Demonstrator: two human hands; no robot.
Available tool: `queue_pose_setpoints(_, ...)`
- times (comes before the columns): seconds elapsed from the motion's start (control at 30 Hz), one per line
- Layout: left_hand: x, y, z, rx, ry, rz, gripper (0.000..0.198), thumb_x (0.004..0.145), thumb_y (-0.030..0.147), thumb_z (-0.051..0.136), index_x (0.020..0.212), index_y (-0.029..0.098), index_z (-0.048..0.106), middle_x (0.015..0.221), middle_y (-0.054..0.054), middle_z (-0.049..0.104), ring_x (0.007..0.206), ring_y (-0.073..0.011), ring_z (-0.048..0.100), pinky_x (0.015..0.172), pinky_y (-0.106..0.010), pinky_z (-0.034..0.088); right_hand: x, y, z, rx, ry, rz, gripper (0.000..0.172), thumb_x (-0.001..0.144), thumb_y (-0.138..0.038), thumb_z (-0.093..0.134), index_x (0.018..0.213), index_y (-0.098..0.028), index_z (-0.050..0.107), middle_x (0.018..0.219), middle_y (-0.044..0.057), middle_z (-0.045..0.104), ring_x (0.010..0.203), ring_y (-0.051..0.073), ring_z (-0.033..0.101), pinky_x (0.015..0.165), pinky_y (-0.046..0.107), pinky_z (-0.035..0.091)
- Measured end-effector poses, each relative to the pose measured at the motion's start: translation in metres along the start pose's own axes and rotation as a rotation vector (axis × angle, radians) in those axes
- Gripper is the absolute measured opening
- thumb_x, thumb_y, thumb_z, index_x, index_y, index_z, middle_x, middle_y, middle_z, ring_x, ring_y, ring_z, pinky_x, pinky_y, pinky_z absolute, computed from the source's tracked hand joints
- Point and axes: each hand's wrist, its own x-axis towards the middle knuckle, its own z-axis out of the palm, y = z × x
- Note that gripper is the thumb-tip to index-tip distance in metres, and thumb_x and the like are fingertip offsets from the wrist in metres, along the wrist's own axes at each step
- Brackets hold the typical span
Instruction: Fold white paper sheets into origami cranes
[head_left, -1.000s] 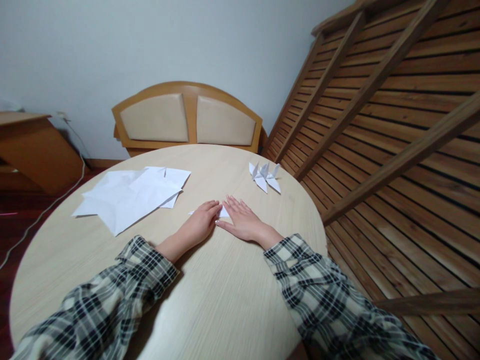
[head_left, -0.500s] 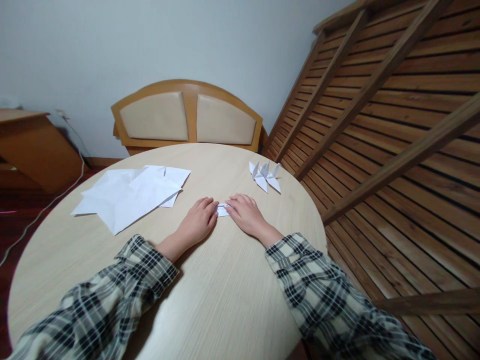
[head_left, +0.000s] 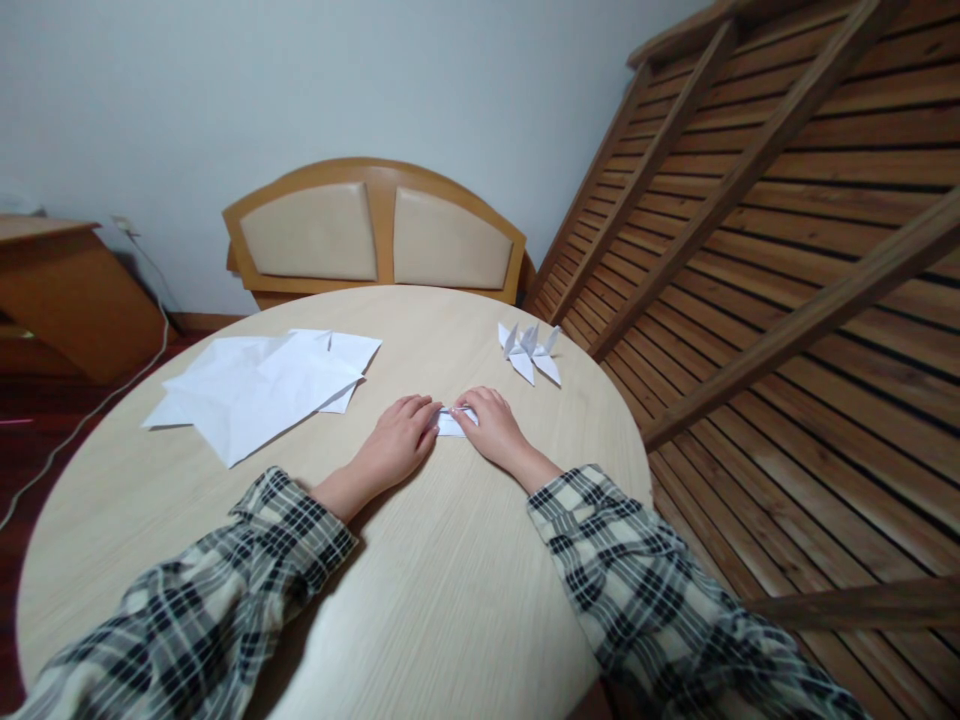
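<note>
A small folded strip of white paper (head_left: 450, 426) lies on the table between my hands. My left hand (head_left: 403, 436) covers its left end, fingers bent and pressed together on it. At the other end, my right hand (head_left: 491, 428) pinches the paper's upper edge between thumb and fingers. The fold lines run lengthwise along the strip; its ends are partly hidden under my fingers. Beyond my right hand stand white folded-paper figures (head_left: 529, 352) with pointed wings, close together.
Several loose white paper sheets (head_left: 262, 385) overlap at the left of the round wooden table (head_left: 442, 600). A padded headboard (head_left: 386, 225) stands behind it. Along the right leans a slatted wooden panel (head_left: 780, 290). A desk (head_left: 60, 300) and cable are at far left.
My right hand has shifted slightly and its fingers have curled into a pinch, showing more of the paper strip. My left hand has barely moved.
</note>
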Motion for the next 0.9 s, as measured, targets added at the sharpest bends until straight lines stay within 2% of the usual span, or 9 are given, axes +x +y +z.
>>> queue_pose_setpoints(0.1, 0.000, 0.000, -0.001, -0.067, 0.041, -0.024, 0.036, 0.091, 0.021, 0.050, 0.126, 0.012, 0.049, 0.121, -0.018, 0.061, 0.114, -0.0288, 0.056, 0.099, -0.051, 0.047, 0.001, -0.001, -0.001, 0.058, 0.010, 0.004, 0.013, 0.092, -0.031, 0.057, 0.091, -0.019, 0.063, 0.099, 0.006, 0.065, 0.098, 0.020, 0.055, 0.091, 0.035, 0.040)
queue_pose_setpoints(0.2, 0.002, 0.002, -0.005, -0.130, 0.075, -0.012, 0.030, 0.088, 0.015, 0.053, 0.118, 0.016, 0.051, 0.117, -0.015, 0.061, 0.109, -0.0269, 0.057, 0.094, -0.048, 0.050, 0.001, -0.002, -0.002, 0.108, 0.018, -0.001, 0.011, 0.089, -0.031, 0.062, 0.090, -0.019, 0.063, 0.095, 0.005, 0.065, 0.095, 0.020, 0.056, 0.089, 0.034, 0.041)
queue_pose_setpoints(0.33, 0.004, 0.004, -0.009, -0.112, 0.019, 0.012, 0.017, 0.087, 0.009, 0.053, 0.100, 0.018, 0.059, 0.123, -0.015, 0.058, 0.114, -0.0270, 0.055, 0.096, -0.047, 0.048, 0.002, -0.004, -0.005, 0.162, 0.004, -0.002, 0.012, 0.085, -0.030, 0.067, 0.090, -0.019, 0.064, 0.093, 0.004, 0.066, 0.094, 0.019, 0.057, 0.088, 0.034, 0.042)
queue_pose_setpoints(0.43, 0.005, 0.006, -0.011, -0.122, -0.008, 0.011, 0.015, 0.086, 0.008, 0.054, 0.095, 0.017, 0.062, 0.122, -0.015, 0.060, 0.112, -0.0266, 0.057, 0.096, -0.046, 0.049, 0.003, -0.002, -0.006, 0.192, 0.002, -0.016, 0.008, 0.089, -0.025, 0.062, 0.087, -0.018, 0.065, 0.091, 0.004, 0.066, 0.091, 0.017, 0.058, 0.087, 0.032, 0.042)
queue_pose_setpoints(0.77, 0.011, 0.005, -0.020, -0.183, -0.111, -0.002, 0.011, 0.086, 0.025, 0.065, 0.096, 0.020, 0.067, 0.109, -0.009, 0.066, 0.101, -0.0248, 0.060, 0.089, -0.044, 0.050, 0.008, 0.002, -0.005, 0.216, -0.025, -0.006, 0.019, 0.094, -0.028, 0.054, 0.084, -0.019, 0.067, 0.088, 0.003, 0.068, 0.087, 0.016, 0.058, 0.084, 0.031, 0.041)
queue_pose_setpoints(0.9, 0.012, 0.002, -0.023, -0.121, -0.119, 0.075, 0.014, 0.087, 0.029, 0.066, 0.098, 0.020, 0.068, 0.107, -0.009, 0.067, 0.097, -0.0245, 0.061, 0.085, -0.041, 0.051, 0.008, 0.002, -0.005, 0.216, -0.017, 0.008, 0.012, 0.089, -0.027, 0.061, 0.082, -0.019, 0.067, 0.086, 0.002, 0.068, 0.084, 0.016, 0.058, 0.081, 0.031, 0.041)
